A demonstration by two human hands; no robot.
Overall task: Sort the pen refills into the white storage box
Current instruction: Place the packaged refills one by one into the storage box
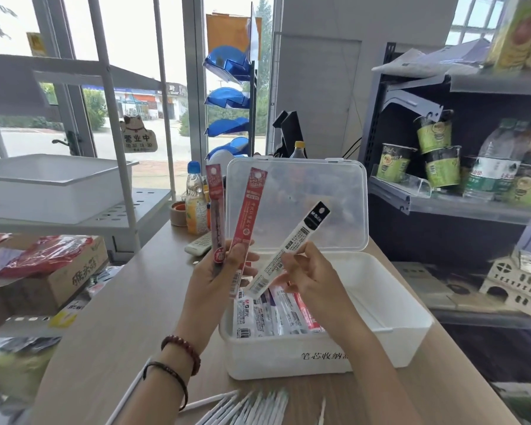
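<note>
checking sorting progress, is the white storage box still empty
No, several refill packs already lie in the left part of the open white storage box, under the hands.

Reading "笔芯收纳" in dark characters on the front wall of the white storage box (325, 355). Showing "M&G" in white on the black top of the white refill packet (288, 246), and again on a packet inside the box (249, 305). Displaying "营业中" on the cat-shaped hanging sign (138, 137), with smaller digits below too blurred to confirm.
</note>
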